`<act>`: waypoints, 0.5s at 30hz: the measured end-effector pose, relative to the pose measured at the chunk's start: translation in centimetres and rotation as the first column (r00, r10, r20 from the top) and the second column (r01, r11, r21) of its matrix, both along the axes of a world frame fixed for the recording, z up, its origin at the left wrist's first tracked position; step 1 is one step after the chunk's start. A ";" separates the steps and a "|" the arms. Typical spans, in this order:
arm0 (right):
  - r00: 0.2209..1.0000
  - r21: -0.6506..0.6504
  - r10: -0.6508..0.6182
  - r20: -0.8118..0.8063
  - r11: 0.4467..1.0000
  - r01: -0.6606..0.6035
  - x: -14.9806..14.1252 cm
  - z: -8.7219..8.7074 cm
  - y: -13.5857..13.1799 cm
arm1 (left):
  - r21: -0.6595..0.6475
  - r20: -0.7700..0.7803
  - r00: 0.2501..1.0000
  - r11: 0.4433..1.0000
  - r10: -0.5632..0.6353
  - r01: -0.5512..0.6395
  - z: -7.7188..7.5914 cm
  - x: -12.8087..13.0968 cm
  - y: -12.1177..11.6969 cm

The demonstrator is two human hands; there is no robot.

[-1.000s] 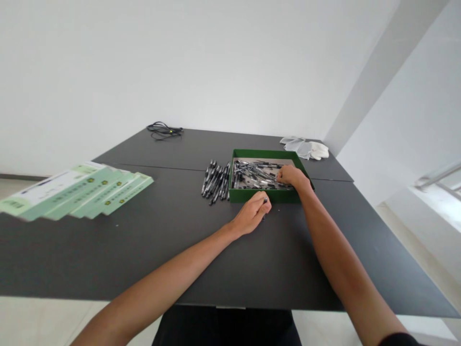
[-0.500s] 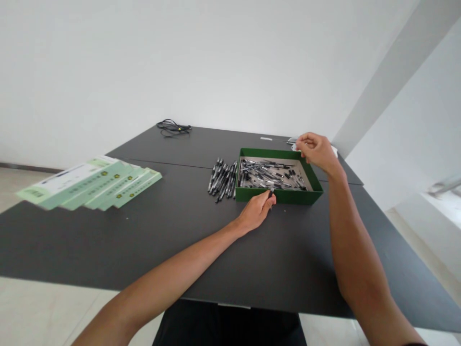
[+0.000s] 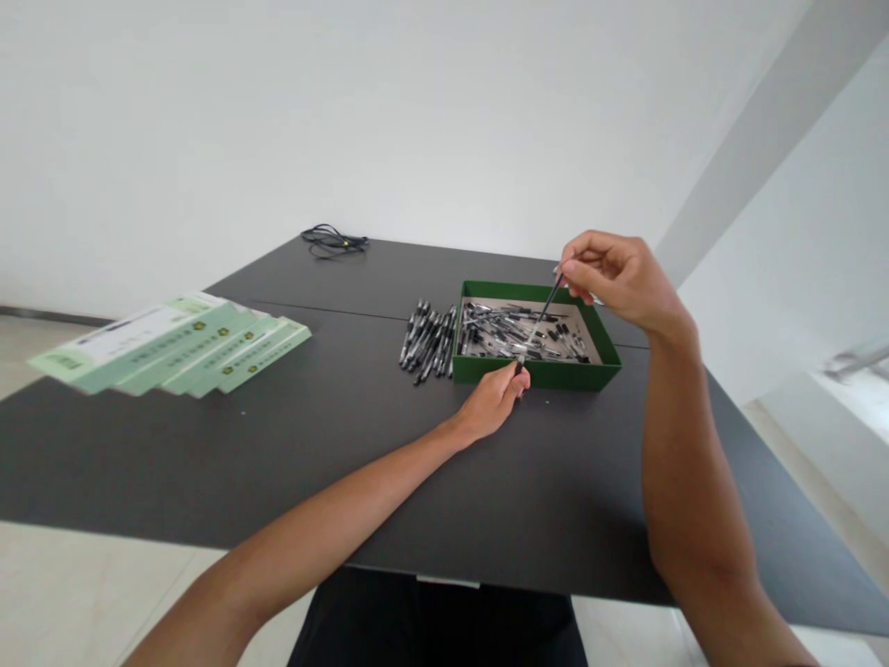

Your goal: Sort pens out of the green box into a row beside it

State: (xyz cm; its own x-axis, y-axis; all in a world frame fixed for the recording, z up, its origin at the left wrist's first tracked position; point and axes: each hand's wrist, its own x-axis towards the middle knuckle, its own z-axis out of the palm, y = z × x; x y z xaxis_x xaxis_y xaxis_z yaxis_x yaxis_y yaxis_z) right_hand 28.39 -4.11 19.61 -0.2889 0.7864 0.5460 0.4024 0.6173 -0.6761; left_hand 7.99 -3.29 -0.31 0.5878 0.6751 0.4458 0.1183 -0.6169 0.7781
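My left hand (image 3: 494, 400) is closed on a pen barrel (image 3: 519, 365) with a black grip, in front of the near wall of the green box (image 3: 548, 374). Raised above the box's right part, my right hand (image 3: 607, 273) pinches the upper end of a thin dark pen refill (image 3: 554, 295). The refill slants down and left toward the pen barrel, its lower end pale or clear. Whether its tip is inside the barrel I cannot make out. Loose pen parts (image 3: 504, 324) lie jumbled in the box.
Left of the box, several black-and-clear pens (image 3: 427, 341) lie in a pile on the dark table (image 3: 389, 482). Flat green-and-white cartons (image 3: 173, 347) overlap at the left. A coiled black cable (image 3: 333, 243) lies by the back wall.
My right hand has come up and turned, and the refill now slants from it toward the pen barrel. My left hand has stayed nearly in place, still holding the barrel.
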 end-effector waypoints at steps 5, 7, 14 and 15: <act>0.997 -0.083 0.059 0.042 0.995 -0.055 -0.5 -0.3 0.0 | -0.012 0.009 1.000 1.000 0.001 -0.001 0.2 0.0 -0.1; 0.996 -0.104 0.062 0.058 0.993 -0.056 -0.7 -0.3 -0.1 | -0.011 0.017 1.000 1.000 -0.001 0.001 0.2 0.0 -0.1; 0.994 -0.135 0.058 0.096 0.990 -0.045 -0.7 -0.3 0.0 | -0.008 -0.004 1.000 1.000 0.003 -0.003 0.0 0.0 0.0; 0.993 -0.136 0.063 0.096 0.989 -0.049 -0.7 -0.3 0.0 | -0.008 -0.001 1.000 1.000 0.001 -0.002 0.0 0.0 0.0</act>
State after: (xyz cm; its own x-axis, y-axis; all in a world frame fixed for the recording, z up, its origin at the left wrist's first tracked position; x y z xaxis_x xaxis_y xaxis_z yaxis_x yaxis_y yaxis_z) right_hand 27.68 -4.09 19.28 -0.3826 0.8312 0.4033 0.4395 0.5477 -0.7119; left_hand 7.98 -3.32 -0.32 0.5871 0.6793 0.4402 0.1199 -0.6108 0.7827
